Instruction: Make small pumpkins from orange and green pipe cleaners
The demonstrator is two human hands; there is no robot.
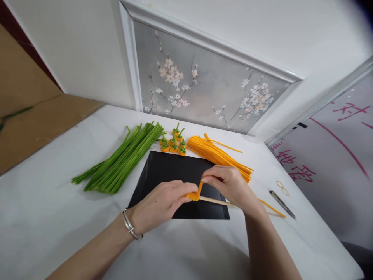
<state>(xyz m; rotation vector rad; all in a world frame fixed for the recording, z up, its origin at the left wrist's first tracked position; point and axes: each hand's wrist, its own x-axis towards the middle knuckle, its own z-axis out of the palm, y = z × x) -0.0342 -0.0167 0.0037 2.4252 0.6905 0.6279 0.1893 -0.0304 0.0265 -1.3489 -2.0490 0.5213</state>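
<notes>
Both hands, left hand (pixel 163 202) and right hand (pixel 230 184), pinch an orange pipe cleaner (pixel 198 192) around a wooden stick (pixel 215 201).

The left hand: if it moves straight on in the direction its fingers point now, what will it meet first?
The left hand points right, along the wooden stick. Its fingertips already pinch the orange pipe cleaner coiled there, so next would probably come the right hand, which holds the same strand just beyond.

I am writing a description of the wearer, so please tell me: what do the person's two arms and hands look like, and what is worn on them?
Both forearms are bare, with no sleeves in view. The left hand has a thin silver bangle at the wrist. The right hand shows no bracelet, watch or glove. No ring is visible on either hand.
</notes>
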